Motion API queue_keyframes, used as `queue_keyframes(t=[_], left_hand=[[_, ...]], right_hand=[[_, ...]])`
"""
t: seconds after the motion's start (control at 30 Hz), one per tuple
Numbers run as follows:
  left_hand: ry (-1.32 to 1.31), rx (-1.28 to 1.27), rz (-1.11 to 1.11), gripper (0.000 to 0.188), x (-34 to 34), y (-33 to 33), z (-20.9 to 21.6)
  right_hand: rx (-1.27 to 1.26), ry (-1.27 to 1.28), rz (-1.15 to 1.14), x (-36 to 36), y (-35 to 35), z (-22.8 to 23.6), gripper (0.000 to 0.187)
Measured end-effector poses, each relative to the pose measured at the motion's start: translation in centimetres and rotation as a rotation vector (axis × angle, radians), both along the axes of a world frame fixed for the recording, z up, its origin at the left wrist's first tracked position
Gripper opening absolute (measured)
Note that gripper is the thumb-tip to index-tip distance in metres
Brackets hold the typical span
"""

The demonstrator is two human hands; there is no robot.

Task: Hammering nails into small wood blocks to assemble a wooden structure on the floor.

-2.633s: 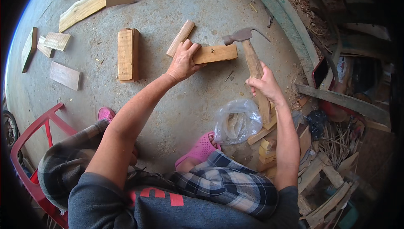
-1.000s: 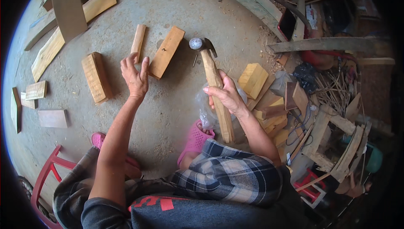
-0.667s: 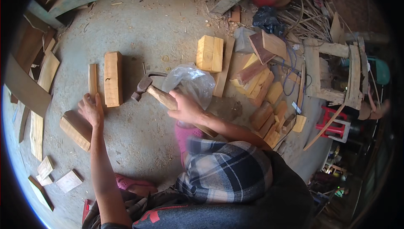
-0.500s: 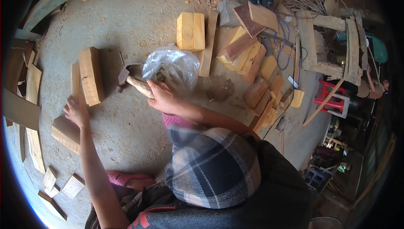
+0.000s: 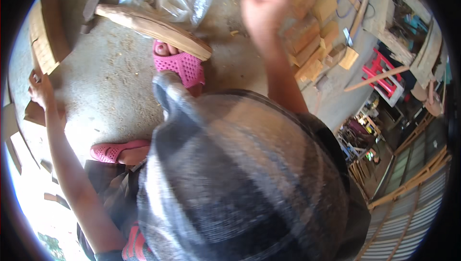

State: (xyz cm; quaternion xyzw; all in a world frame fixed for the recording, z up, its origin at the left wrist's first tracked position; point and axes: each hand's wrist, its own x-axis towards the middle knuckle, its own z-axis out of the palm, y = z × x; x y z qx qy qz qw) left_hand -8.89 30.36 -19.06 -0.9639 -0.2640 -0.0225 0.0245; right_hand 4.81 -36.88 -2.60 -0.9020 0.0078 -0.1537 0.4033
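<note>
Lying on the floor (image 5: 115,88) by the left hand (image 5: 42,90), a hefty-looking wooden block (image 5: 43,40) suits mid-length gripping, right hand (image 5: 264,9) blurred, both hands' finger grips unclear.

The person's bare right hand (image 5: 265,6), earlier closed round the wooden-handled claw hammer with the dark metal head (image 5: 153,28), has released it and moved forward towards the stacked yellow-brown wooden blocks (image 5: 306,38); its fingers are blurred. The hammer now lies unheld, its handle end overlapping the pink perforated clog (image 5: 180,66) in sight. The plaid-covered knee (image 5: 240,165) looms larger.
</note>
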Motion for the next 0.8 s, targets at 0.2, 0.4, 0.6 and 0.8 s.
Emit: queue_keyframes(t=[0.2,0.4,0.6,0.8], left_hand=[[-0.166,-0.319,0.200,0.047,1.5,-11.1,4.3],[-0.264,-0.386,0.342,0.055,2.0,-9.4,10.0],[-0.651,-0.777,0.208,0.043,6.1,-20.0,13.4],[-0.449,-0.712,0.079,0.073,6.6,-23.9,16.2]], right_hand=[[-0.400,0.166,-0.450,6.9,-8.8,2.5,0.094],[-0.237,0.412,-0.432,7.2,-2.3,2.4,0.096],[-0.297,0.346,-0.317,1.8,-9.1,1.7,0.070],[0.188,0.227,-0.167,-4.7,-3.6,0.3,0.053]])
